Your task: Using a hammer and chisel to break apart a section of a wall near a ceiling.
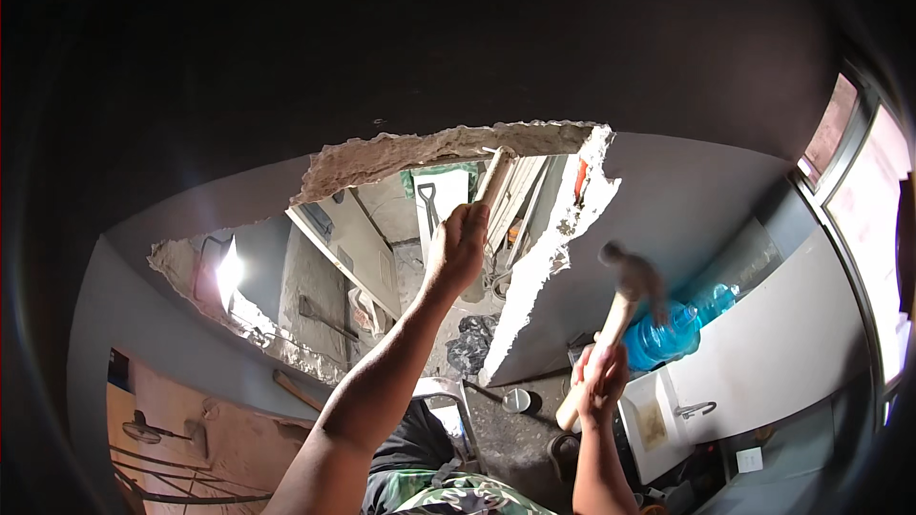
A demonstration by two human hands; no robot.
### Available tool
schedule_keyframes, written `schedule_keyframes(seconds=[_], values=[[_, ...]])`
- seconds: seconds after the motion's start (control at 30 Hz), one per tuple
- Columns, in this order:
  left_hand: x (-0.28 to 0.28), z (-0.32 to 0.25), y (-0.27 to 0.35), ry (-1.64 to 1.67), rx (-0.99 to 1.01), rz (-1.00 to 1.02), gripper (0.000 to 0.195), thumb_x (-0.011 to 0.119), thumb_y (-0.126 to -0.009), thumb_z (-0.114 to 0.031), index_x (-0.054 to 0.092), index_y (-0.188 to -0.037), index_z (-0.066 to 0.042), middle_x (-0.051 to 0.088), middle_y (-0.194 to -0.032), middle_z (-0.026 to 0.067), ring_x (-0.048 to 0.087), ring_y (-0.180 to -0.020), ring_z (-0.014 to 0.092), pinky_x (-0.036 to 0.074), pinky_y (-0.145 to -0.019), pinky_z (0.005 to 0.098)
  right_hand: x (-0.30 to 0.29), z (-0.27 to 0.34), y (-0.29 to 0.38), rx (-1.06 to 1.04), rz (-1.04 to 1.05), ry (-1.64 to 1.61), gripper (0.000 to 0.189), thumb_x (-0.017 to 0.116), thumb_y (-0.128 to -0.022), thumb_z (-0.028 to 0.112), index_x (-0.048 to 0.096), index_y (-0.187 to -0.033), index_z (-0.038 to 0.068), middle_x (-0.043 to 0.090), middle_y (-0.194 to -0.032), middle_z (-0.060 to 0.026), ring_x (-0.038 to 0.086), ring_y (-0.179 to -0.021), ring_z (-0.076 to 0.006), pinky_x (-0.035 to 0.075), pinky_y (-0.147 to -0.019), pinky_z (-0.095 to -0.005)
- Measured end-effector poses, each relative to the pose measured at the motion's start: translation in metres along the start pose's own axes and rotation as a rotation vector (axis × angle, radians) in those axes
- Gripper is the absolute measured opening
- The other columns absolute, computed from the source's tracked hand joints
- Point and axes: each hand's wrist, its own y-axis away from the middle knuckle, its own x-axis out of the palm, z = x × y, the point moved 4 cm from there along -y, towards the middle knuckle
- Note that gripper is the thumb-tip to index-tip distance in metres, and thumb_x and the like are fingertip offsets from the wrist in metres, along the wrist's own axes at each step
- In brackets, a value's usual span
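Observation:
My left hand (459, 247) is raised, its fingers wrapped around a pale, rod-like tool (494, 179). The tool's upper end reaches the broken upper edge (444, 146) of a large jagged wall opening; what its tip is made of cannot be told. Lower and to the right, my right hand (603, 383) grips the wooden handle of a claw hammer (617, 318). Its metal head is blurred and points up, apart from the rod-like tool. White, crumbled masonry (551, 265) lines the opening's right side.
A metal ladder (458, 395) stands below me. Blue water jugs (658, 340), a sink (653, 425) and a faucet (695, 410) are at right. Through the opening show a shovel handle (428, 202), a door panel (351, 250) and a black plastic bag (472, 343). A fan (142, 430) is at lower left.

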Motion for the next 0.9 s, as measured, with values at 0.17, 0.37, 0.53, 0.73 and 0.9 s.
schedule_keyframes(seconds=[0.17,0.37,0.53,0.73,0.9], values=[[-0.003,-0.005,0.003,-0.063,0.010,-0.032,0.046,0.049,-0.100,-0.042,0.063,-0.104,0.001,0.058,-0.071,0.0038,0.055,-0.064,0.013,0.045,-0.061,0.0310,0.082,0.032,-0.046,-0.311,0.099,-0.627,0.050,0.043,-0.098,0.056,0.046,-0.103,0.007,0.044,-0.068,-0.0050,0.042,-0.053,-0.0151,0.039,-0.049,-0.0326],[-0.001,-0.008,0.003,-0.002,0.084,-0.034,0.034,0.051,-0.101,-0.037,0.061,-0.094,-0.004,0.047,-0.063,-0.0045,0.041,-0.050,0.004,0.034,-0.045,0.0242,0.134,0.002,-0.089,-0.225,0.184,0.177,0.022,0.049,-0.103,0.027,0.051,-0.092,0.009,0.045,-0.066,0.0043,0.043,-0.054,-0.0064,0.035,-0.048,-0.0231],[-0.005,-0.025,0.008,-0.126,0.060,-0.047,0.038,0.051,-0.099,-0.037,0.063,-0.096,-0.001,0.055,-0.067,0.0052,0.051,-0.060,0.014,0.041,-0.057,0.0316,0.121,0.031,-0.075,-0.144,0.073,-0.298,0.039,0.041,-0.104,0.045,0.046,-0.094,0.007,0.042,-0.065,-0.0017,0.040,-0.048,-0.0120,0.036,-0.043,-0.0272],[0.014,-0.021,0.004,-0.034,0.108,-0.093,0.038,0.051,-0.100,-0.036,0.060,-0.085,-0.002,0.049,-0.063,-0.0022,0.043,-0.051,0.007,0.035,-0.047,0.0271,0.129,0.009,-0.084,0.055,0.155,-0.800,0.036,0.038,-0.105,0.043,0.044,-0.088,0.012,0.038,-0.062,0.0011,0.036,-0.045,-0.0124,0.032,-0.043,-0.0253],[0.009,-0.005,-0.005,0.059,-0.033,-0.088,0.036,0.052,-0.100,-0.036,0.060,-0.090,-0.003,0.048,-0.061,-0.0019,0.043,-0.043,0.009,0.033,-0.038,0.0268,0.142,-0.004,-0.075,-0.251,0.271,0.610,0.035,0.046,-0.102,0.034,0.052,-0.089,0.003,0.060,-0.063,-0.0178,0.063,-0.060,-0.0396,0.046,-0.052,-0.0450]])
